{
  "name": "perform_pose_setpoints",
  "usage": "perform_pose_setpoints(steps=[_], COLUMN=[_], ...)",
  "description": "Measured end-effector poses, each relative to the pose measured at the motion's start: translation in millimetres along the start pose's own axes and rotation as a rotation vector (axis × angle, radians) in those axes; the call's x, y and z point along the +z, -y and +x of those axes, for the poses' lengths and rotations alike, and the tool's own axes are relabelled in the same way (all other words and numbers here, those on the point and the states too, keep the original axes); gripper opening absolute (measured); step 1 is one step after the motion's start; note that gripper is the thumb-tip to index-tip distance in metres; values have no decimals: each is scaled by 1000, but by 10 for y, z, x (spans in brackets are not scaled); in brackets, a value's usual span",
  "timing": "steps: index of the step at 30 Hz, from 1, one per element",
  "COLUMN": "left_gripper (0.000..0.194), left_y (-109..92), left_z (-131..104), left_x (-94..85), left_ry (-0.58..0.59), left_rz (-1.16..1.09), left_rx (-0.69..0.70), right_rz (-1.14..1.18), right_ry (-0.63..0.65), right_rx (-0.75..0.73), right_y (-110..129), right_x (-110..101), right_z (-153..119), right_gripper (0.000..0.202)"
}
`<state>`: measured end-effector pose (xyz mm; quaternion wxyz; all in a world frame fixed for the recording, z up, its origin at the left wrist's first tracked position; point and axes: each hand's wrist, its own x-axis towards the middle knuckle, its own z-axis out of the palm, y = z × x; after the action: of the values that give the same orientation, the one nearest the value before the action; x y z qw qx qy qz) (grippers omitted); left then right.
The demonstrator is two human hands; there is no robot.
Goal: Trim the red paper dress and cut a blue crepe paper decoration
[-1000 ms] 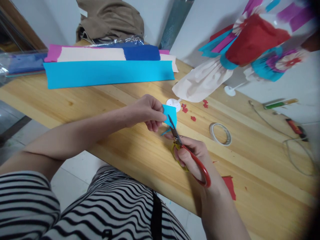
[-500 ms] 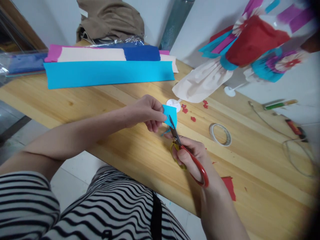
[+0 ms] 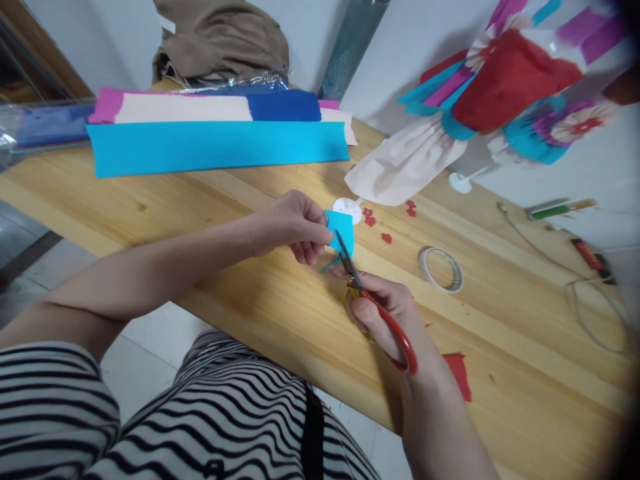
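Right hand, with scissors: shifted slightly toward 9 o'clock of the view since one second ago; red handle displaced likewise. Yellow handle: loop slightly nearer 3 o'clock, closer to the red handle than half a second ago. Red speck, at the hand's 2 o'clock: visible; unseen one second ago. Red paper piece, at the hand's 4 o'clock: 9 o'clock edge slightly more exposed.

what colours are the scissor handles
The metal-bladed scissors have one red handle and one yellow handle, best seen in the head view.
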<state>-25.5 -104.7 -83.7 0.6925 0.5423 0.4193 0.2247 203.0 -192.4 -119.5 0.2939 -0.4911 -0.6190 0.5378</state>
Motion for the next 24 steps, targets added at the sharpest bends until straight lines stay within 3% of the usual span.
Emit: perform_pose_setpoints(steps=[24], left_gripper=[20], left_y=[41], left_z=[34], left_x=[32], left_ry=[-1], left_rz=[-57], left_rx=[-11], right_rz=[24], right_ry=[-20], right_rx=[41], right_y=[-96], right_x=[-50], right_z=[-55], right_gripper=[70])
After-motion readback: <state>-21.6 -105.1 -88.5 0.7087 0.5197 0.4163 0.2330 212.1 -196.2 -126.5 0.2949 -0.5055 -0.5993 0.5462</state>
